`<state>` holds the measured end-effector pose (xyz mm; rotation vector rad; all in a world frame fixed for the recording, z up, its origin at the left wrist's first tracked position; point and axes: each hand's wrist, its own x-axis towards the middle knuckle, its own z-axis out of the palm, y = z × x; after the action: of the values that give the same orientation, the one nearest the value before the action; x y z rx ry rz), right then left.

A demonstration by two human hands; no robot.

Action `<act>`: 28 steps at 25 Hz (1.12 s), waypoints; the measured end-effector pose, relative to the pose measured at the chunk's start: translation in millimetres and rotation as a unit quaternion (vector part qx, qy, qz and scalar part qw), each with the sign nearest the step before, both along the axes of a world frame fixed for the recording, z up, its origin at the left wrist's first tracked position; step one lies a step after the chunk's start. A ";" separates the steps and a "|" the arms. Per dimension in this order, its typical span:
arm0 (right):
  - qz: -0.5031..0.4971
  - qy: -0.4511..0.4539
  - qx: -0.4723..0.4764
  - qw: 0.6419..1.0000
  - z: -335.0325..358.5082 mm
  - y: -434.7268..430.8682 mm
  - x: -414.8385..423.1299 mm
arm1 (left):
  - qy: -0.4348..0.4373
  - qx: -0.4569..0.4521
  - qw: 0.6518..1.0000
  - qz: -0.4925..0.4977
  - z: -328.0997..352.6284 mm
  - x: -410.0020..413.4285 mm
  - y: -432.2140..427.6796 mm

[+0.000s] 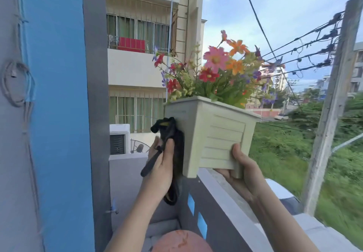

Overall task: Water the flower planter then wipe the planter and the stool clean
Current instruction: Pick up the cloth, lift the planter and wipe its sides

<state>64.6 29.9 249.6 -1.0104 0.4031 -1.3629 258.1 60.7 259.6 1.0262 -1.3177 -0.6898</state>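
Observation:
A pale green rectangular planter (216,134) full of pink, orange, red and purple flowers (218,71) is lifted in the air above the balcony wall. My right hand (243,169) grips its lower right corner from beneath. My left hand (163,161) presses a black cloth (174,141) flat against the planter's left side; the cloth hangs down below my wrist. A round reddish stool top (180,242) shows at the bottom edge, partly cut off.
A grey balcony wall (225,202) with small blue openings runs from centre to lower right. A blue and grey pillar (59,114) stands at left. A concrete post (332,104) and power lines rise at right. A beige building is behind.

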 end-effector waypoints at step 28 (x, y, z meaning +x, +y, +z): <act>0.063 0.002 -0.020 0.998 -13.5 10.6 13.0 | -0.006 -0.055 0.993 0.100 -1.4 19.8 -26.7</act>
<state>77.7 40.5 236.1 -1.0542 0.3095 -1.2598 277.9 34.0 258.2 1.0569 -1.2284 -0.4552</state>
